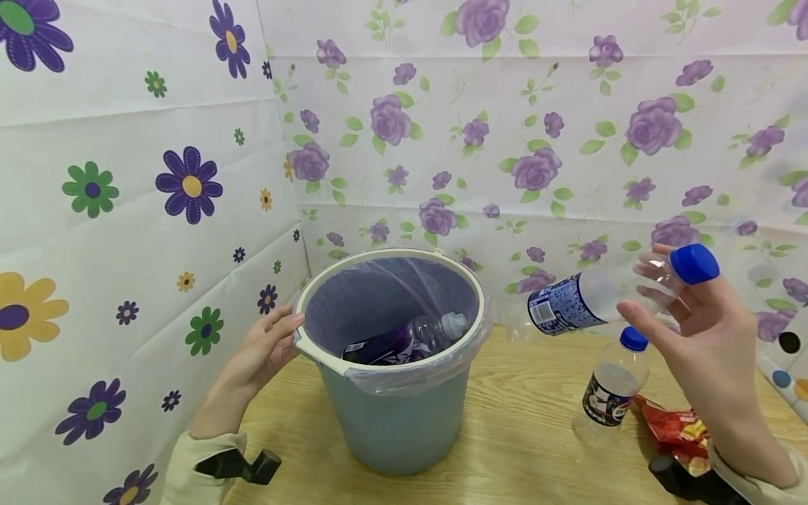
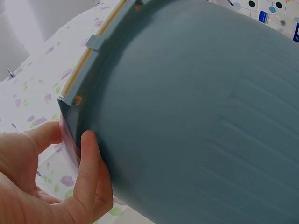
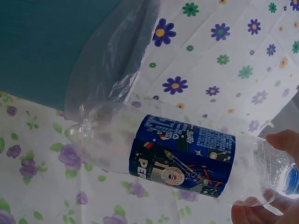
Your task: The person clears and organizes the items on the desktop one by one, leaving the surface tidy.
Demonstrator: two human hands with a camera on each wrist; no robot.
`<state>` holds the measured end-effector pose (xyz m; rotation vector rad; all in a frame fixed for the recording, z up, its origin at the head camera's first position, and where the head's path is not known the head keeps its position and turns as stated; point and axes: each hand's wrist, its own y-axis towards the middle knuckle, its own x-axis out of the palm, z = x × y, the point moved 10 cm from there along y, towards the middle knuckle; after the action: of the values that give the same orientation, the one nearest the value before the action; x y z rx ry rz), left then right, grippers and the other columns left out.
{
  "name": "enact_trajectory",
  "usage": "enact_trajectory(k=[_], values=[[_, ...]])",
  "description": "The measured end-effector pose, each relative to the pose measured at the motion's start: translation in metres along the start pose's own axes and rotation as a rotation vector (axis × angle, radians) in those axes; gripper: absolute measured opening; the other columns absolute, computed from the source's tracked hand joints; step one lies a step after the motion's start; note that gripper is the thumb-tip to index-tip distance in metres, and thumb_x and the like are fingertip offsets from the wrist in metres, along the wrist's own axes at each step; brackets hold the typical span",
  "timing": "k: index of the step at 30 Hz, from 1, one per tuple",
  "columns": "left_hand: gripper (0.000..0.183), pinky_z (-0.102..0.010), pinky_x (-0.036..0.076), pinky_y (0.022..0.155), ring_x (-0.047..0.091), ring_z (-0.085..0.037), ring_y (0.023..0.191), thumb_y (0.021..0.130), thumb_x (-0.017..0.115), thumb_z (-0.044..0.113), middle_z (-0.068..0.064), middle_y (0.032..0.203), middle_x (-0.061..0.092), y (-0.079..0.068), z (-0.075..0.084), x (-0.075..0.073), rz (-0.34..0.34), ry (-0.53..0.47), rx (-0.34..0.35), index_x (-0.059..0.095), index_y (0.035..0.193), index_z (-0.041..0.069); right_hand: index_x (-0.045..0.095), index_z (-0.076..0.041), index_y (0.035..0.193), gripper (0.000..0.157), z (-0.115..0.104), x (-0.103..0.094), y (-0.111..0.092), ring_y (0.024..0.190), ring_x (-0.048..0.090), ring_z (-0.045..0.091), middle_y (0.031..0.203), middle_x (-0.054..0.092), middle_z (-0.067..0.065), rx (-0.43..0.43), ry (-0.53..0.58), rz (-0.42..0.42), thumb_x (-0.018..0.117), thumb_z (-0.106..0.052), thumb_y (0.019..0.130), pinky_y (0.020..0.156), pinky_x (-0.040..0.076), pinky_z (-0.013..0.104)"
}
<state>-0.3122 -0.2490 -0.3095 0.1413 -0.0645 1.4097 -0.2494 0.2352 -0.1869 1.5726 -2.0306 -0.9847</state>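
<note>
My right hand (image 1: 713, 330) grips a clear plastic bottle (image 3: 182, 156) near its blue cap, with thumb and fingers around the neck. The bottle has a blue Pepsi label and is tilted in the air, its base toward the bin on the left. My left hand (image 1: 261, 351) pinches the left rim of the grey-blue trash bin (image 1: 398, 421), thumb and fingers on either side of it in the left wrist view. A clear plastic liner (image 1: 410, 379) folds over the cream rim. Inside the bin lies a bottle (image 1: 404, 344) with a dark purple label and pale cap.
On the wooden table (image 1: 505, 435), right of the bin, stands another clear bottle (image 1: 609, 396) with a blue cap and black label. A red snack packet (image 1: 672, 424) lies beside it, under my right forearm. Flower-printed sheets (image 1: 404, 175) hang behind and to the left.
</note>
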Motion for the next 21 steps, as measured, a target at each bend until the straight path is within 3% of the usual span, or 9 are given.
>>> enact_trajectory(k=[7, 15, 21], values=[[0.069, -0.014, 0.055, 0.085, 0.064, -0.002, 0.100, 0.098, 0.052, 0.019, 0.006, 0.114, 0.061, 0.000, 0.000, -0.001, 0.004, 0.001, -0.007, 0.012, 0.149, -0.004, 0.050, 0.000, 0.135, 0.063, -0.013, -0.004, 0.007, 0.112, 0.062, 0.012, 0.128, 0.062, 0.009, -0.033, -0.002, 0.042, 0.068, 0.018, 0.077, 0.092, 0.048, 0.009], [0.073, -0.014, 0.054, 0.086, 0.064, -0.002, 0.101, 0.097, 0.053, 0.020, 0.006, 0.115, 0.059, -0.001, -0.001, -0.002, 0.016, 0.008, -0.013, 0.008, 0.151, -0.003, 0.051, 0.005, 0.133, 0.059, -0.041, 0.004, 0.016, 0.113, 0.061, 0.016, 0.126, 0.060, 0.018, -0.163, 0.156, 0.036, 0.067, 0.018, 0.077, 0.093, 0.050, 0.012], [0.074, -0.014, 0.054, 0.086, 0.064, -0.002, 0.101, 0.097, 0.053, 0.021, 0.006, 0.116, 0.059, -0.001, -0.001, -0.002, 0.013, 0.015, -0.013, 0.007, 0.151, -0.003, 0.051, 0.009, 0.130, 0.057, -0.048, 0.012, 0.022, 0.113, 0.061, 0.021, 0.123, 0.061, 0.018, -0.196, 0.330, 0.019, 0.068, 0.018, 0.077, 0.093, 0.051, 0.015]])
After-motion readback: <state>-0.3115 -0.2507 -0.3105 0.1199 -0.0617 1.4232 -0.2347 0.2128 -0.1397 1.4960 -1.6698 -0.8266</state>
